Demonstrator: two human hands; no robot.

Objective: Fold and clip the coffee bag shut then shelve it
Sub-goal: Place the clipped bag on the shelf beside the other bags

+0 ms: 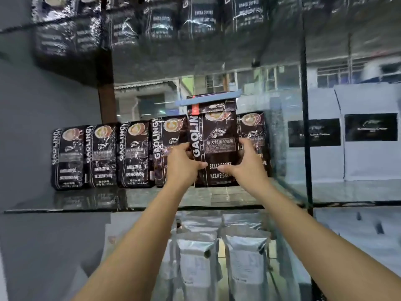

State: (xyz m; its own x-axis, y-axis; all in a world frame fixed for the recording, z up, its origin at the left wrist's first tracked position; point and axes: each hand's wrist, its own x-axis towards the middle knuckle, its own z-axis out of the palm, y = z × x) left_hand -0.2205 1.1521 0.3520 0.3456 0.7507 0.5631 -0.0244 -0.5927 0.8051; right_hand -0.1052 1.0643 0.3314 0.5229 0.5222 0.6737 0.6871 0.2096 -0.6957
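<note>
A dark brown coffee bag (pixel 217 135) with white lettering stands upright in the middle of the view, held over a glass shelf (pixel 138 200). Its top is folded down and a long light blue clip (pixel 208 98) runs across the fold. My left hand (pixel 184 165) grips the bag's lower left side. My right hand (pixel 245 164) grips its lower right side. The bag sits in a gap in a row of matching bags, taller than its neighbours. Whether its bottom touches the shelf is hidden by my hands.
Several matching dark bags (pixel 102 155) line the shelf to the left and one (pixel 253 135) stands to the right. White bags with black labels (pixel 368 131) stand further right. Silver pouches (pixel 195 261) fill the shelf below. More dark bags (pixel 160 20) sit on the shelf above.
</note>
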